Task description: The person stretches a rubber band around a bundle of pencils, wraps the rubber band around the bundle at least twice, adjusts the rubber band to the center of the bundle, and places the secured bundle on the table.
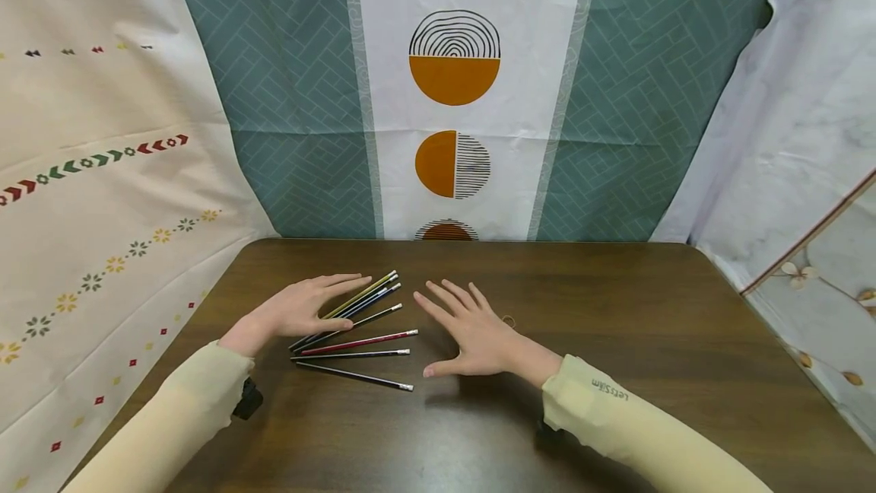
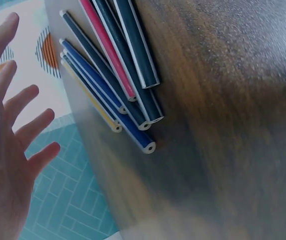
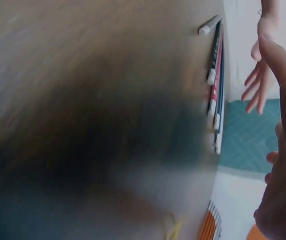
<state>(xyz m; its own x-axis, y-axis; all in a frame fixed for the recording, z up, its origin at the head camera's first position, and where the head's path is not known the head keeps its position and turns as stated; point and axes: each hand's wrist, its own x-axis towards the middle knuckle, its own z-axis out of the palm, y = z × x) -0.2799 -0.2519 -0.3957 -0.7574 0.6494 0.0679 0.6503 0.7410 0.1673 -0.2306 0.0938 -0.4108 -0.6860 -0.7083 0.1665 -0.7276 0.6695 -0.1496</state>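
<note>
Several pencils lie fanned out on the wooden table, their eraser ends to the right in the head view. Among them are a yellow pencil (image 1: 369,291), a red pencil (image 1: 363,342) and a black pencil (image 1: 352,376) at the front; blue pencils (image 2: 135,135) show in the left wrist view. My left hand (image 1: 304,310) hovers over the left part of the fan, fingers extended and holding nothing. To the right of the eraser ends, my right hand (image 1: 475,333) is held above the table with its fingers spread, also holding nothing. A thin yellowish loop, like a rubber band (image 1: 509,321), lies just beyond the right hand.
The brown table (image 1: 616,303) reaches back to a patterned green and white curtain (image 1: 452,120). A cream printed cloth (image 1: 103,173) hangs on the left, and a pale marbled cloth (image 1: 801,135) on the right.
</note>
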